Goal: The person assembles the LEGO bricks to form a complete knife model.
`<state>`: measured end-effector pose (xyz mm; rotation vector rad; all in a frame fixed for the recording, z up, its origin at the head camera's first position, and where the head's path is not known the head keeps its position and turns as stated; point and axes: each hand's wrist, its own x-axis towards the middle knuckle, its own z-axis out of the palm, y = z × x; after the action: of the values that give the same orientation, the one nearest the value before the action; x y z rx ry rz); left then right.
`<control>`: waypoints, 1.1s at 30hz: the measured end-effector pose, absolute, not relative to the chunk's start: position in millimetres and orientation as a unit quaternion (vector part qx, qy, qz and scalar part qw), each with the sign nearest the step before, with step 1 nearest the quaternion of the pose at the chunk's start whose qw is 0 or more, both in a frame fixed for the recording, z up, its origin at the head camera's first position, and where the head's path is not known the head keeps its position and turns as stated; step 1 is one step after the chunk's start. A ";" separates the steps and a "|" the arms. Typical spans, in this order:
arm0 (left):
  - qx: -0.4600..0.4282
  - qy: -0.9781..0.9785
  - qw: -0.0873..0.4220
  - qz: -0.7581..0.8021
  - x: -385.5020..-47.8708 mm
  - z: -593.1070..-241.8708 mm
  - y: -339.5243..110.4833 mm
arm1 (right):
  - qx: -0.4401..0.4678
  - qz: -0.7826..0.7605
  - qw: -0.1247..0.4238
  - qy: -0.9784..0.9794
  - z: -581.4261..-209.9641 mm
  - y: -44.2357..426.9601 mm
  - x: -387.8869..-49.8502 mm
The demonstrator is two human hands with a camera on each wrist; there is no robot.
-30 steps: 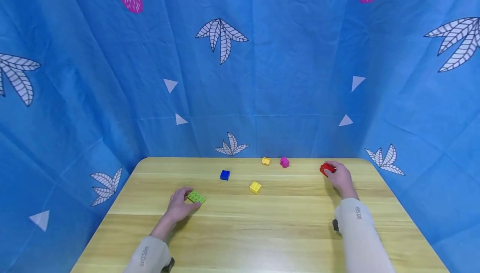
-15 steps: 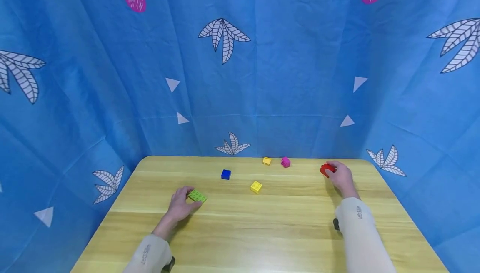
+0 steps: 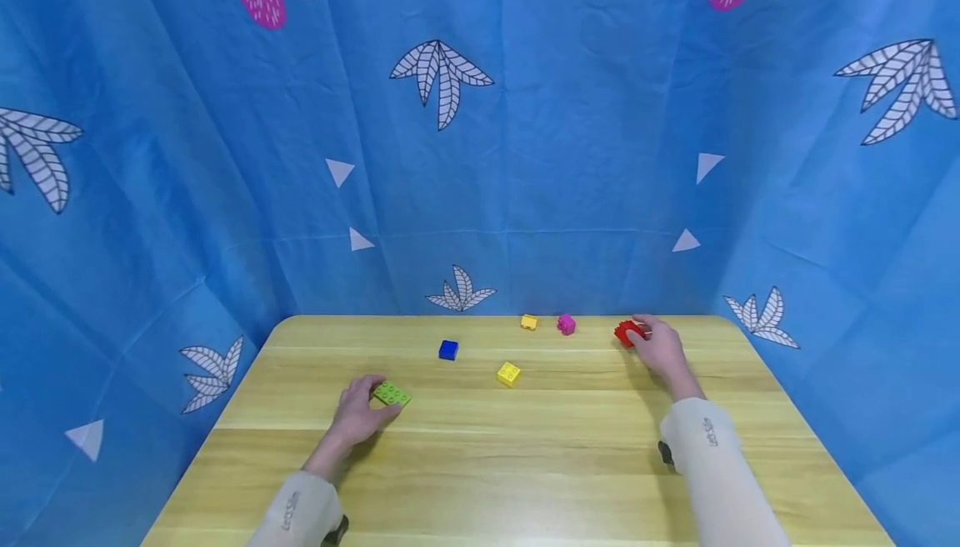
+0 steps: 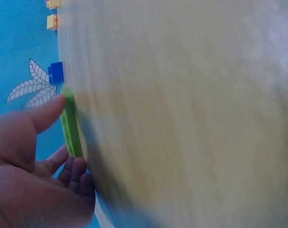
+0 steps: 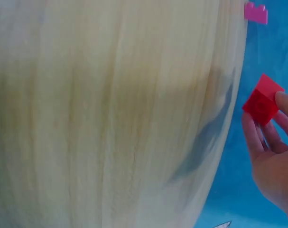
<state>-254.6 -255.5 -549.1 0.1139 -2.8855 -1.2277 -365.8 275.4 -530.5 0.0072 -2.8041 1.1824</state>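
At the left of the table in the head view, my left hand [image 3: 356, 412] grips a lime-green studded toy brick [image 3: 392, 393] between thumb and fingers. That green brick [image 4: 71, 126] stays low at the tabletop in the left wrist view; whether it touches the wood I cannot tell. My right hand [image 3: 662, 348] pinches a red toy brick [image 3: 627, 333] near the far right edge. Tilted in the right wrist view, the red brick [image 5: 263, 102] shows its hollow underside and is held above the table, its shadow lying apart. A magenta brick [image 3: 566, 325] is nearest to it.
Between the hands lie a blue brick [image 3: 448, 350], a yellow brick [image 3: 508, 374] and, at the back edge, a smaller orange-yellow brick [image 3: 529, 323]. The wooden table [image 3: 510, 464] ends against a patterned blue curtain [image 3: 585, 155] at the back and sides.
My right hand has moved left with the red brick, toward the magenta one. The left hand and green brick stay in place, and the loose bricks have not moved.
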 end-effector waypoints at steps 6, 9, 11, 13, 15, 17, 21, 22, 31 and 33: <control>0.040 -0.923 0.002 -0.383 -253.0 -546.4 -255.7 | 0.027 0.415 0.026 -0.909 -526.5 257.7 -361.8; 0.037 -0.925 -0.003 -0.377 -252.5 -545.3 -255.4 | 0.039 0.420 0.018 -0.906 -521.3 249.2 -357.5; 0.035 -0.928 -0.003 -0.372 -252.3 -544.7 -255.6 | 0.043 0.425 0.015 -0.904 -517.3 244.2 -354.1; 0.035 -0.929 -0.003 -0.367 -252.1 -543.7 -255.3 | 0.047 0.430 0.011 -0.902 -513.3 239.6 -350.7; 0.036 -0.932 -0.002 -0.362 -251.9 -542.9 -255.1 | 0.051 0.437 0.007 -0.898 -509.7 235.4 -347.4; 0.035 -0.933 -0.001 -0.357 -252.4 -542.6 -255.0 | 0.054 0.444 0.003 -0.894 -505.9 231.0 -343.5; 0.032 -0.937 0.002 -0.348 -252.0 -541.7 -254.4 | 0.060 0.462 -0.005 -0.885 -498.0 221.4 -335.2; 0.030 -0.937 0.003 -0.347 -251.6 -541.1 -254.2 | 0.062 0.464 -0.007 -0.884 -496.0 218.9 -332.9; 0.022 -0.940 0.002 -0.339 -250.7 -540.8 -252.1 | 0.084 0.476 -0.009 -0.875 -487.0 200.2 -315.3; 0.020 -0.941 0.002 -0.337 -251.2 -541.9 -251.8 | 0.095 0.482 -0.011 -0.871 -485.8 197.2 -311.0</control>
<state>-251.2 -251.8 -541.9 0.0624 -2.9532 -1.0572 -311.0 197.2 -485.8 0.3007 -2.7548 1.5257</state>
